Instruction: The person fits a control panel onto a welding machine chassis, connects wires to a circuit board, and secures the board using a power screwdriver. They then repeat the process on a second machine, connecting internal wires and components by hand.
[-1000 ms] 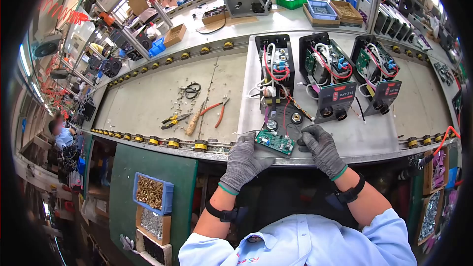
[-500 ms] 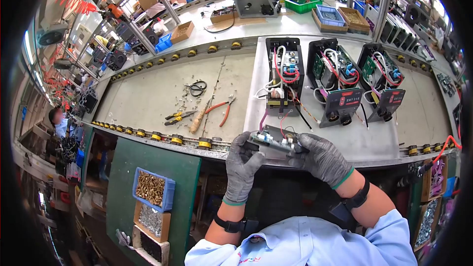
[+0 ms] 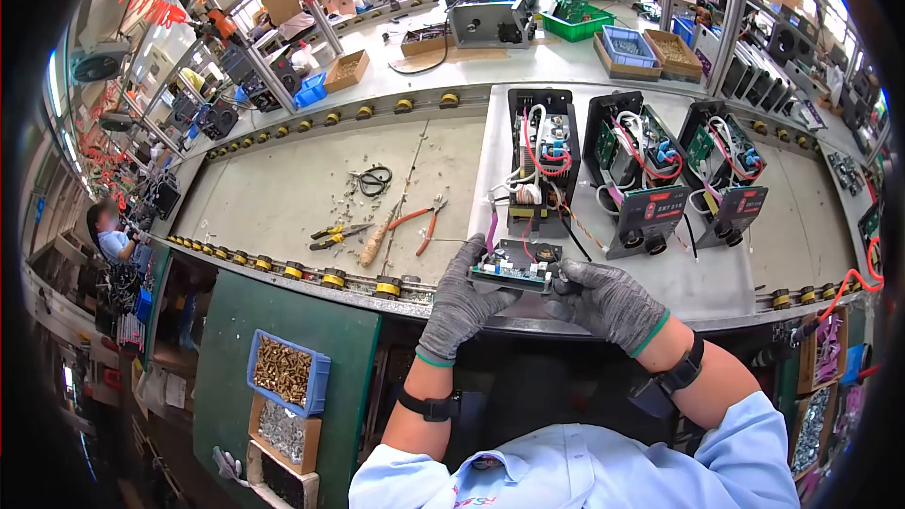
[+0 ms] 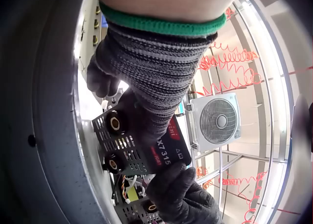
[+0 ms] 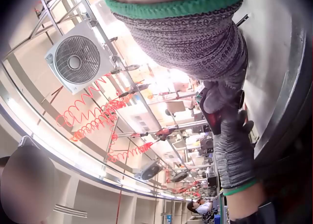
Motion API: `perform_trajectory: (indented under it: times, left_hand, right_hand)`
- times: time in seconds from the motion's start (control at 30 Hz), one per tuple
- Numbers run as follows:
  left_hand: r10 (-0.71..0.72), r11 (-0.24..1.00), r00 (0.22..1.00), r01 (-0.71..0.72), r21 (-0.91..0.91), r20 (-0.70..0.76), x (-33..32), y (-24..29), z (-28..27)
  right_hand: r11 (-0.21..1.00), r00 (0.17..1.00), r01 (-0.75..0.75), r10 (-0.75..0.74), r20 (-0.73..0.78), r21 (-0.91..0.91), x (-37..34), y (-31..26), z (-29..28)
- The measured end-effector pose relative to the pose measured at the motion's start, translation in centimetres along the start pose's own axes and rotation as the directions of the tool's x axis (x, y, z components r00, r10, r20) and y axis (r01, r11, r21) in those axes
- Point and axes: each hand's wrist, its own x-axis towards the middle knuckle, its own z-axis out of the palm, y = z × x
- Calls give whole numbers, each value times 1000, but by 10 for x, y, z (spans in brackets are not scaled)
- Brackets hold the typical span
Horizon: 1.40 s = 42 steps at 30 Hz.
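Both gloved hands hold a black front panel [image 4: 154, 148] printed "315", with two round sockets on its face. On its back, toward the body, sits a green circuit board [image 3: 511, 276], seen nearly edge-on in the head view. My left hand [image 3: 459, 309] grips the panel's left end, and my right hand [image 3: 608, 306] grips its right end with the fingertips at the board's corner. Wires, one purple [image 3: 491, 228], run from the panel to an open black machine unit [image 3: 542, 165] just beyond it. Most of the left fingers are hidden behind the panel in the head view.
Two similar units with front panels [image 3: 650, 217] [image 3: 737, 214] stand to the right. Pliers [image 3: 432, 226], yellow-handled cutters [image 3: 335, 238] and a wooden-looking stick [image 3: 373, 247] lie left. Lower left, a blue bin [image 3: 290, 372] holds brass parts. Roller rails [image 3: 388, 288] edge the bench.
The panel has tipped from showing the board's face to showing its edge. My right hand has moved from beside the board onto the panel's right end.
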Motion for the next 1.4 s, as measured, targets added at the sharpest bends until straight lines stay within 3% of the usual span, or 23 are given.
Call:
perform_trajectory:
  times: [0.07,0.17,0.23,0.3,0.43,0.5,0.57,0.63,0.7,0.73,0.77,0.83,0.87,1.0,1.07,1.1,1.17,1.23,1.27,1.3,1.33,1.37,1.4]
  left_hand:
    - [-7,963,991,42,-267,132,7,2,-2]
    - [-3,935,972,85,-344,233,18,1,-8]
    - [18,936,972,66,-345,235,13,21,-15]
    - [-105,945,962,176,-276,253,1,30,-18]
    - [-178,897,957,254,-361,230,-20,43,-23]
    - [-159,897,963,234,-375,219,-24,38,-26]
    - [-102,968,961,156,-197,258,-24,27,-29]
    - [-116,943,961,186,-276,251,-26,29,-27]
    - [65,993,973,-40,-113,222,-23,25,-25]
    - [97,994,972,-104,20,214,-21,30,-25]
    - [98,994,971,-104,17,219,-18,28,-24]
    - [327,927,931,-349,137,164,-13,22,-23]
    - [293,953,938,-302,23,187,-12,16,-21]
    - [162,986,967,-151,-71,196,-16,10,-21]
    - [91,933,981,-24,-360,170,-13,12,-29]
    - [95,920,977,-12,-393,192,-4,15,-38]
    - [235,911,960,-164,-378,149,20,23,-53]
    - [191,890,958,-77,-450,213,50,42,-69]
    - [-23,728,964,198,-656,264,61,55,-72]
    - [262,910,937,-160,-383,232,78,53,-76]
    - [262,946,919,-184,-268,293,94,56,-79]
    - [252,966,900,-212,-149,355,104,59,-81]
    - [260,964,894,-220,-148,366,108,57,-81]
  right_hand:
    - [1000,998,-21,21,57,10,2,4,-8]
    - [999,997,-16,19,69,-48,-6,9,-1]
    - [1000,997,-23,23,76,6,-20,10,6]
    - [998,999,-24,25,21,-62,-32,12,14]
    - [995,999,8,-3,50,-98,-38,16,11]
    - [995,998,4,2,65,-104,-38,16,9]
    - [994,997,1,8,81,-112,-37,15,9]
    - [992,998,3,4,55,-129,-36,14,9]
    - [993,998,27,-19,67,-118,-31,12,2]
    - [993,996,46,-38,81,-108,-30,12,-1]
    - [993,996,49,-41,77,-106,-29,11,-1]
    - [990,998,-13,20,53,-139,-27,10,-1]
    - [990,999,-12,19,50,-137,-25,11,-2]
    - [986,997,-1,14,78,-166,-16,12,9]
    - [984,994,24,-4,111,-176,-15,2,27]
    - [964,986,77,-35,163,-253,-15,-6,38]
    - [936,974,133,-64,216,-324,-5,-20,55]
    - [667,876,475,-424,231,-575,10,-31,63]
    - [663,872,480,-433,230,-574,20,-33,58]
    - [405,766,544,-597,238,-735,37,-34,47]
    - [116,625,521,-726,286,-846,52,-35,37]
    - [113,615,524,-736,282,-844,61,-30,28]
    - [155,617,475,-760,202,-866,67,-19,17]
